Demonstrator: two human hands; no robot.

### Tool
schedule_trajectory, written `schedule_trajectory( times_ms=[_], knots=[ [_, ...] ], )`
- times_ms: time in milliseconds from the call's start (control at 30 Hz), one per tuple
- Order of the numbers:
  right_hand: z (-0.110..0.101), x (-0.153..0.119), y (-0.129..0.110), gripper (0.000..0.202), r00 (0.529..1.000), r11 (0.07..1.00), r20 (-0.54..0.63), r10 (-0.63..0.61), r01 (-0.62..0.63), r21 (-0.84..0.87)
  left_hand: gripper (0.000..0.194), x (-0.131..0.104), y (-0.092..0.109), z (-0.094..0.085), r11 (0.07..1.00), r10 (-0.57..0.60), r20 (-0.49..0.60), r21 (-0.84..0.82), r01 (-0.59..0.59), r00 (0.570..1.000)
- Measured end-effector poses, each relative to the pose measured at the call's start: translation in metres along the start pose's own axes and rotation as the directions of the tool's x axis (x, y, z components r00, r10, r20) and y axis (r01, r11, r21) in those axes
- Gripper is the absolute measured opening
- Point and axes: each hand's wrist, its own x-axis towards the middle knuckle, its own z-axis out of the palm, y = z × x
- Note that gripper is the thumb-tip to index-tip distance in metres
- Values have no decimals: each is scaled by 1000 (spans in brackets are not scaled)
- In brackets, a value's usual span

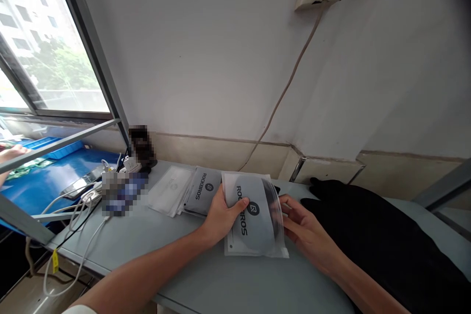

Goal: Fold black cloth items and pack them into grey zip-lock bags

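A translucent zip bag (253,240) printed "ROCKBROS" is tilted up above the grey tabletop, with something dark showing through its right part. My left hand (222,213) grips the bag's left side, thumb across the printed front. At the zip edge on the right, the curled fingers of my right hand (300,223) hold the bag; the fingertips show blurred through the plastic, and whether they are inside or behind it I cannot tell. Left of it lie a filled ROCKBROS bag (200,191) and a stack of flat clear bags (171,189).
Black fabric pieces (371,240) cover the right of the grey table (209,279). A blurred-out device (125,194), white cables (83,206) and chargers crowd the left. Beyond the metal frame (73,135), another person's hand (13,152) is over a blue table. A cord (290,78) hangs along the wall.
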Motion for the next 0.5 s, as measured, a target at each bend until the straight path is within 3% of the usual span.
schedule_trajectory(
  times_ms=[133,500],
  knots=[
    [-3,-1,1,47,996,998,57,65,-65,-3,57,-1,1,1,1000,-27,2,-2,27,1000],
    [-5,0,2,45,998,998,38,58,-57,-25,55,-1,-1,1,1000,11,-41,26,-9,999]
  ],
)
